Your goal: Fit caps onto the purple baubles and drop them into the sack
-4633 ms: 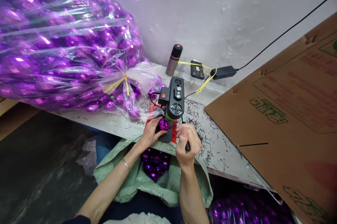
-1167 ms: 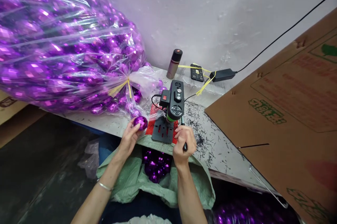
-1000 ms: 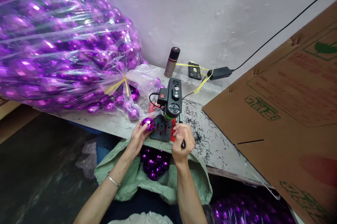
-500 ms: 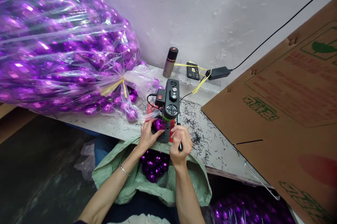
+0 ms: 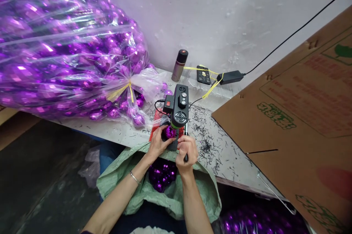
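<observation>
My left hand (image 5: 161, 141) grips a shiny purple bauble (image 5: 169, 132) between thumb and fingers, beneath the head of a small black bench drill press (image 5: 180, 106). The bauble's upper side is partly hidden by the machine. On the right, my right hand (image 5: 187, 149) is wrapped round the black-ended lever handle (image 5: 186, 158) of the press. A red sheet (image 5: 154, 128) lies under the machine. Just below my hands gapes a pale green woven sack (image 5: 118, 186), with purple mirrored baubles (image 5: 162, 175) inside it.
A huge clear bag of purple baubles (image 5: 68, 51) fills the left. Behind the press stand a spray can (image 5: 179, 65), a phone (image 5: 203, 75) and a power adapter (image 5: 231, 77) tied with yellow string. Thin black shavings (image 5: 209, 142) litter the table. A cardboard box (image 5: 288, 117) leans at right.
The bauble and my left hand have shifted slightly right, bringing the bauble further under the press head. My right hand, still on the lever, has moved slightly left. The view has shifted a little.
</observation>
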The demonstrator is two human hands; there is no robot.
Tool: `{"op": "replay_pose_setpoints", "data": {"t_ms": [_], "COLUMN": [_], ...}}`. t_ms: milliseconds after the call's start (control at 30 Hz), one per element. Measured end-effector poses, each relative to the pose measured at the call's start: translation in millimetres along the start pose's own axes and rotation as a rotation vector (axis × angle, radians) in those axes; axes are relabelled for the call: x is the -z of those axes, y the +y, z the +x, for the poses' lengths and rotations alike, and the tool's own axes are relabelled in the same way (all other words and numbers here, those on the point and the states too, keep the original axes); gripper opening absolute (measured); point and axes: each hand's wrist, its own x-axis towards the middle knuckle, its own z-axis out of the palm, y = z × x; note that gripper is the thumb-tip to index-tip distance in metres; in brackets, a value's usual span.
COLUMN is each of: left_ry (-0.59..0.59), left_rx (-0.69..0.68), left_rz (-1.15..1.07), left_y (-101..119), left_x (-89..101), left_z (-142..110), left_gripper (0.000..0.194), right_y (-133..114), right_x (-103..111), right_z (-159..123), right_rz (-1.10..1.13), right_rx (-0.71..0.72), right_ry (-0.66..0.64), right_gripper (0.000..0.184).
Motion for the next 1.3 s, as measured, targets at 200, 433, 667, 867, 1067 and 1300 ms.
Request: {"op": "replay_pose_setpoints", "data": {"t_ms": [200,433,667,867,1067,1300], "left_ry": [-0.006,-0.006,-0.020,-0.013,-0.002,-0.104], "left_rx": [-0.001,0.006,0.012,-0.005,-0.089,-0.406], "left_rz": [0.009,0.001,-0.035,-0.038,-0.024,0.155], "left_y": [1.3,0.8,1.2,0.7,-3.1,-11.0], "left_x": [1.2,0.8,1.0,-2.5,1.8,41.3], "left_z": [-0.3,-0.1,0.7,3.5,-10.2,-59.7], "left_gripper": [0.055,0.055,0.054,0.054,0.056,0.086], "right_y": [14.6,18.7,22.0,16.9,-15.3,-17.4], "right_x": [-12.0,-16.4,-18.9,-17.6,0.2,1.4], "right_z": [-18.4,-25.2,-29.8,-27.3,27.7,27.4], "right_rz": [-0.006,-0.025,-0.005,0.046,0.080,0.045], "right_rx": [0.024,0.026,0.008,-0.006,-0.217,-0.121], "right_ry": [0.089,0.103,0.125,0.138,0.105,0.065], "right_gripper": [0.028,0.029,0.030,0.033,0.033,0.034]}}
